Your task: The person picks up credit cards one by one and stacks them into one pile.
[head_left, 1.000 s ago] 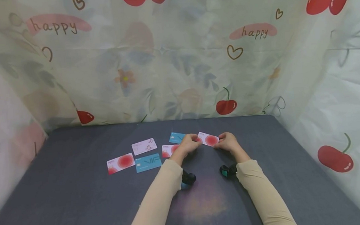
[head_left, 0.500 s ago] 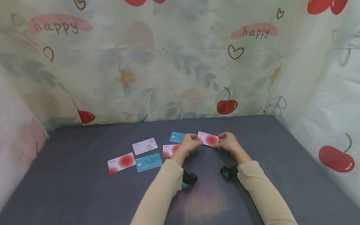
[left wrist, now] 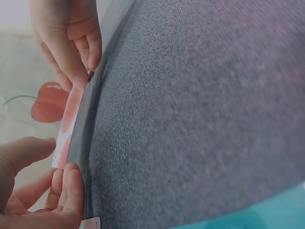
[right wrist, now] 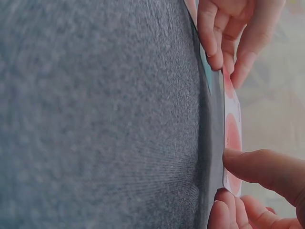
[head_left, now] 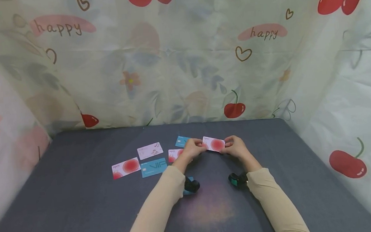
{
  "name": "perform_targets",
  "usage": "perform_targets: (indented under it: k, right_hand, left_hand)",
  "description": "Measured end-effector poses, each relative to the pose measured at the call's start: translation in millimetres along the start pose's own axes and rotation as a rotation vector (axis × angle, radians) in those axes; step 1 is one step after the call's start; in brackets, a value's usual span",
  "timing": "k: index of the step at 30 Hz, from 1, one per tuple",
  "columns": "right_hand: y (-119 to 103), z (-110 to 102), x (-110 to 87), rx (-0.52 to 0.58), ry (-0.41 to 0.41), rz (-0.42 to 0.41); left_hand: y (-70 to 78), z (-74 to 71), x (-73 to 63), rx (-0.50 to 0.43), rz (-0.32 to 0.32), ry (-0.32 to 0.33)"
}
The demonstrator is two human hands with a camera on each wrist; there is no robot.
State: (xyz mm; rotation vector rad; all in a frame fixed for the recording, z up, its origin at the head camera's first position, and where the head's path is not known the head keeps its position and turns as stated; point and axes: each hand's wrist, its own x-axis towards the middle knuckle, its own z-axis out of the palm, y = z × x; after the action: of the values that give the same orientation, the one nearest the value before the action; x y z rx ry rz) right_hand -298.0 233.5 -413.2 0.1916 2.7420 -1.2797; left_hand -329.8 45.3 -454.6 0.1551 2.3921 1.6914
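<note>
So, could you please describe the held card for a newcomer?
Toward the far edge of the dark table, find the left hand and right hand. The white card with red circles is between them, held by both, while its lookalikes lie flat.

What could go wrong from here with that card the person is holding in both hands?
The held red-and-white card is gripped only near its ends by the left hand and right hand, so it could slip from the fingertips, or perhaps bend if the hands push together.

In the head view, a blue card is partly hidden by the black device at the left wrist; a low arm sweep might nudge it.
</note>
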Motion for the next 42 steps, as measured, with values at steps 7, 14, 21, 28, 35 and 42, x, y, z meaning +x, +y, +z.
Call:
perform_targets:
  k: [7, 14, 21, 28, 35, 42]
  right_hand:
    - [-0.8, 1.5, -3.6, -0.007, 0.022, -0.048]
    - [-6.1, 1.1, -9.7, -0.007, 0.004, -0.06]
    - [-11.9, 3.5, -15.9, -0.006, -0.003, -0.087]
    - [-17.2, 4.4, -19.1, -0.004, -0.019, -0.099]
    - [-18.6, 7.1, -21.4, -0.003, -0.044, -0.106]
    - [-19.9, 9.9, -24.2, 0.002, -0.057, -0.139]
  left_hand:
    - [25.6, -12.0, -31.3, 0.019, 0.014, 0.013]
    - [23.7, -20.8, -36.7, 0.055, 0.052, -0.011]
    - [21.1, -28.6, -39.6, 0.049, 0.074, -0.033]
    - [20.4, -34.7, -42.6, 0.065, 0.08, -0.035]
    - [20.3, -39.6, -52.3, 0.034, 0.081, -0.056]
    - [19.9, -42.6, -61.0, 0.025, 0.093, -0.045]
